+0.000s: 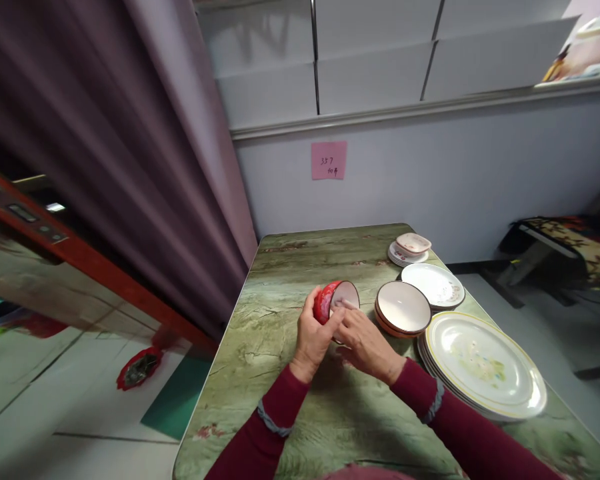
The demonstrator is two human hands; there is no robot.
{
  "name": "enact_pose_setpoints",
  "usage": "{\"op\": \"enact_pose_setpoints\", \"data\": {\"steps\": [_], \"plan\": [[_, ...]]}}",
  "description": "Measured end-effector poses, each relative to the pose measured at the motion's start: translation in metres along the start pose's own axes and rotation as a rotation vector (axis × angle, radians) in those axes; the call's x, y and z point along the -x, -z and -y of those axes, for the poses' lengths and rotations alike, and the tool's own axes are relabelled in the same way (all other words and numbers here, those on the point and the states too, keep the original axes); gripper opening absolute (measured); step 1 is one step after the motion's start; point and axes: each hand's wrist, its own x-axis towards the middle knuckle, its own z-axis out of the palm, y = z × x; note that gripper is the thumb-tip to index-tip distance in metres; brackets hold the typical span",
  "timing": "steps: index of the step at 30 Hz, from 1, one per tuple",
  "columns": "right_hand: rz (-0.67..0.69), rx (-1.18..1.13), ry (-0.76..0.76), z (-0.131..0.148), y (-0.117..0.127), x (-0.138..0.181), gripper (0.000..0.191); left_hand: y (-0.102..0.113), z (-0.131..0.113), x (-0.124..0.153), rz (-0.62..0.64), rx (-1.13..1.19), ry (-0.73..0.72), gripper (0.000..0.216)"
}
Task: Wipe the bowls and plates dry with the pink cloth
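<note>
A red bowl (pixel 325 303) with a pale inside and dark rim is tilted above the table, its opening facing right. My left hand (pixel 313 337) is wrapped round its outer side, thumb at the near rim. My right hand (pixel 363 340) is closed at the bowl's near rim, some fingers reaching over the opening; its fingertips are partly hidden. Just right of my hands sit stacked bowls (pixel 404 307) with white insides and brown rims. Beyond them is a stack of white plates (pixel 433 283), and nearer me a stack of large yellow-rimmed plates (pixel 517 353).
Small saucers (pixel 396 257) with a squarish dish (pixel 413 243) on top stand at the far right of the green wood-patterned table (pixel 260 333). A pink note (pixel 329 161) is stuck to the wall behind. A purple curtain (pixel 180 153) hangs at the left.
</note>
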Motion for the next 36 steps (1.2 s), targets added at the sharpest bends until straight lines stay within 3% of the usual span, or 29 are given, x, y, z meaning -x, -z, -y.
{"op": "enact_pose_setpoints", "data": {"steps": [5, 8, 11, 14, 17, 21, 24, 28, 30, 32, 34, 36], "plan": [[-0.150, -0.238, -0.202, 0.032, -0.003, -0.012, 0.065, 0.002, -0.002, -0.005, -0.028, 0.038, -0.060, 0.058], [-0.146, -0.070, -0.090, 0.027, -0.005, -0.006, 0.061, 0.010, -0.004, -0.010, 0.015, 0.139, 0.016, 0.052], [-0.163, 0.157, 0.085, -0.001, -0.008, 0.004, 0.040, 0.018, -0.005, -0.018, 0.073, 0.170, 0.178, 0.065], [-0.169, 0.218, 0.174, -0.023, -0.011, 0.008, 0.032, 0.018, 0.000, -0.017, 0.034, 0.220, 0.292, 0.076], [-0.213, 0.208, 0.144, -0.017, -0.017, 0.004, 0.032, 0.008, 0.011, -0.002, 0.007, 0.351, 0.232, 0.065], [-0.313, 0.127, -0.064, 0.017, -0.029, -0.006, 0.041, -0.006, 0.026, 0.018, -0.062, 0.341, 0.089, 0.054], [-0.250, 0.069, -0.122, 0.032, -0.030, -0.009, 0.049, -0.002, 0.029, 0.017, -0.099, 0.305, 0.108, 0.041], [-0.054, -0.057, 0.050, 0.025, -0.015, 0.002, 0.067, 0.015, 0.027, 0.006, -0.066, 0.312, 0.220, 0.036], [-0.003, -0.188, -0.014, 0.019, -0.005, 0.009, 0.063, 0.020, 0.029, 0.004, -0.042, 0.333, 0.278, 0.038], [-0.004, -0.289, -0.157, 0.014, 0.007, 0.012, 0.044, 0.022, 0.034, 0.007, -0.044, 0.359, 0.360, 0.042], [-0.066, -0.310, -0.285, 0.011, 0.020, 0.008, 0.021, 0.020, 0.041, 0.011, -0.052, 0.382, 0.435, 0.046], [-0.151, -0.314, -0.369, 0.009, 0.035, 0.001, 0.021, 0.018, 0.048, 0.015, -0.046, 0.382, 0.468, 0.048]]}}
